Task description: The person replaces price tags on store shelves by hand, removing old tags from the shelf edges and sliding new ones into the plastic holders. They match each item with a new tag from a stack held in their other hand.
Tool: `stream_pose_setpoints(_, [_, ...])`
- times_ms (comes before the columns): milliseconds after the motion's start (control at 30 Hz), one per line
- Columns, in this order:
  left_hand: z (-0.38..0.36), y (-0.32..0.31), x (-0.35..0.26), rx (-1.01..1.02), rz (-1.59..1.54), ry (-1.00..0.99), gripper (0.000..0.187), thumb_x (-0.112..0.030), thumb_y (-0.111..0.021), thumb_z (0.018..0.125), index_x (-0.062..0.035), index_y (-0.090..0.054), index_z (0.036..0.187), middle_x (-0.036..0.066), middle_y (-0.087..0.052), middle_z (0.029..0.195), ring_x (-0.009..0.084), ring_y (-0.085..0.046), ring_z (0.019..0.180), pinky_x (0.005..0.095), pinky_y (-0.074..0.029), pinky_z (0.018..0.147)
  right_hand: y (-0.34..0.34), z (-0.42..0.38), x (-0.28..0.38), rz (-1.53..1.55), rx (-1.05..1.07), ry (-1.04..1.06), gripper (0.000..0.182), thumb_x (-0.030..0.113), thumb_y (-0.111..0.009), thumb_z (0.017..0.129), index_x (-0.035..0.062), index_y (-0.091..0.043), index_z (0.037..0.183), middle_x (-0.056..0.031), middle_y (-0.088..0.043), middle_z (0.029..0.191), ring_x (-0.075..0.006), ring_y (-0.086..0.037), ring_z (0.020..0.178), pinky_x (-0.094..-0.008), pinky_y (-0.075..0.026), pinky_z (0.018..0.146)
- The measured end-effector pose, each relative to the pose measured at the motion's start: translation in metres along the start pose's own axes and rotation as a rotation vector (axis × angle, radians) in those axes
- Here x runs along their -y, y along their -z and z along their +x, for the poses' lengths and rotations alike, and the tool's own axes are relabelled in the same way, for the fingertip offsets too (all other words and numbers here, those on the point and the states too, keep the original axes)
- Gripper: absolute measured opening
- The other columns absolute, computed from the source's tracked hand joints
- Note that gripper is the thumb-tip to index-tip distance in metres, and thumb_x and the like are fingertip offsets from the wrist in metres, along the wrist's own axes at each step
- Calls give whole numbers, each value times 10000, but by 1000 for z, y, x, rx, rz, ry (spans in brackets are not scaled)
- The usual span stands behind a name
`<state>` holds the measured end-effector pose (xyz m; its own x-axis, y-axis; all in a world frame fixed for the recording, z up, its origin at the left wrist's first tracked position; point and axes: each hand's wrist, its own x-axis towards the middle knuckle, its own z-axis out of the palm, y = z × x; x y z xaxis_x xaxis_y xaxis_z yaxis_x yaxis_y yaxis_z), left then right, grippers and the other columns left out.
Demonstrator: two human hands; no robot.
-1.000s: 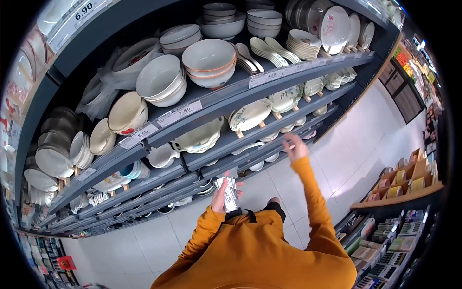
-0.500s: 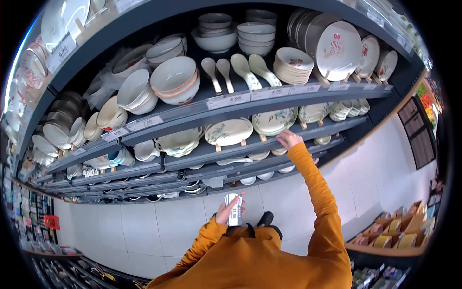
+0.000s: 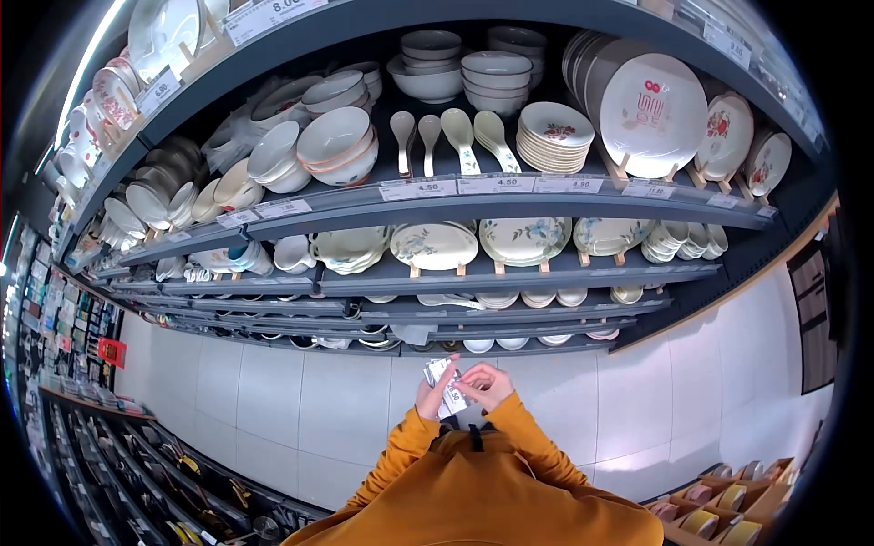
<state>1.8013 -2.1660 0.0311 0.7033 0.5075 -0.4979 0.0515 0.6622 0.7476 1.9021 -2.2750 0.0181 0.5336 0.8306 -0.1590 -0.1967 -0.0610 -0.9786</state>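
A small stack of printed price tags [image 3: 452, 400] is in my left hand [image 3: 428, 398], the fingers closed around it in front of my body. My right hand [image 3: 489, 386] meets the stack from the right, thumb and fingertips pinching the edge of a tag. Both hands are above the floor, below the shelf edges. Ahead of them, the second shelf holds an oval plate [image 3: 434, 247] and a flowered plate [image 3: 525, 240] on wooden stands.
The upper shelf carries bowls [image 3: 337, 146], ceramic spoons [image 3: 460, 138], stacked small plates [image 3: 552, 136] and a large plate with red print [image 3: 653, 114]. Price labels [image 3: 496, 184] line its edge. A wooden box of tape rolls [image 3: 719, 510] stands low at the right. Tiled floor [image 3: 546, 428] lies below.
My right hand has come down and back from the flowered plate's shelf to the tags in my left hand. The view has shifted slightly, and a different tag face shows.
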Motion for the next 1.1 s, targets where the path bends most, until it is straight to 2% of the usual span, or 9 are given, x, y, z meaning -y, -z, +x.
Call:
stream_pose_setpoints(100, [5,19,8,92,-90,21,356,-269,-521,949,-71,-535,1244,9,-596,843,92,-600,725,231,-494,630,17,13,31,-57,68,-9,207,171,-731,795,33,-610,891,-14,-665,765,-66,-570,611,-198,-448,555])
stream_pose_setpoints(167, [5,25,6,138,-96,28,363,-249,-517,949,-47,-518,1250,50,-601,919,129,-615,791,260,-507,682,41,31,50,-469,124,314,196,196,-714,802,59,-639,920,0,-675,803,-85,-573,595,-211,-462,557])
stream_pose_setpoints(333, [10,22,1,231,-250,102,381,-208,-491,951,-21,-449,1281,74,-581,931,188,-599,791,294,-503,680,61,62,204,-786,-451,812,154,113,-660,823,61,-648,968,-52,-647,818,-120,-545,551,-242,-445,500])
stream_pose_setpoints(467, [20,45,15,319,-189,195,384,-235,-531,936,-33,-475,1258,68,-598,939,155,-579,748,267,-497,652,52,90,268,-984,-605,944,259,167,-661,823,100,-625,1071,-13,-626,969,-137,-570,554,-271,-467,542])
stream_pose_setpoints(700, [-20,63,5,543,50,432,429,-352,-511,944,-26,-514,1222,31,-575,938,109,-556,757,227,-478,630,66,120,276,-1176,-456,752,144,229,-673,810,98,-676,868,-11,-630,804,-153,-579,558,-277,-445,533])
stream_pose_setpoints(867, [-17,73,21,627,-14,436,414,-396,-425,973,-31,-552,1122,28,-554,935,109,-530,764,226,-469,657,69,103,275,-820,-531,919,112,123,-670,825,44,-663,904,-38,-642,808,-102,-549,580,-235,-424,510])
stream_pose_setpoints(933, [-8,71,19,580,-80,372,365,-385,-425,973,-53,-561,1040,78,-538,1139,169,-537,999,297,-456,855,68,84,247,-541,-585,857,121,119,-662,841,26,-656,918,-29,-641,823,-80,-545,599,-219,-422,508])
stream_pose_setpoints(1033, [0,49,-1,488,-113,157,351,-383,-402,978,-74,-566,1007,113,-396,1397,238,-379,1291,382,-324,1072,51,50,157,-218,-471,514,112,103,-634,860,13,-638,927,-37,-624,874,-68,-542,631,-198,-419,510])
stream_pose_setpoints(1100, [8,38,-13,465,-86,8,374,-377,-387,983,-61,-568,1071,114,-413,1383,221,-411,1260,367,-337,1064,30,33,69,-100,-385,174,79,87,-604,871,21,-632,906,-47,-629,840,-77,-550,571,-214,-434,474])
